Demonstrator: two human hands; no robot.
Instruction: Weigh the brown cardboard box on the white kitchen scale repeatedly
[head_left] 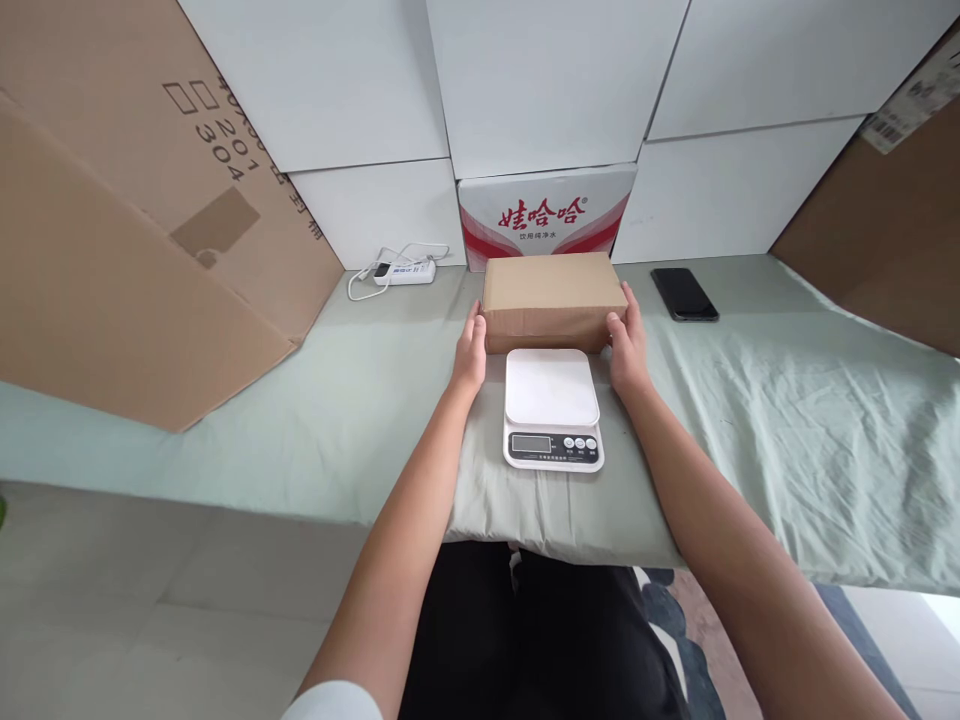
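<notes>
A closed brown cardboard box (555, 295) is held between my two hands, just behind a white kitchen scale (551, 390). My left hand (470, 350) presses on the box's left end, and my right hand (628, 340) grips its right end with the thumb on the front face. Nothing lies on the scale's white platform, and its small display looks blank. Whether the box rests on the cloth or is slightly raised cannot be made out.
A black phone (684, 294) lies to the right, a white power strip with a cable (405, 272) to the left. Large cartons stand at left (150, 220) and right (885, 220). Behind is a red-and-white carton (547, 215). Green cloth (375, 400) covers the table.
</notes>
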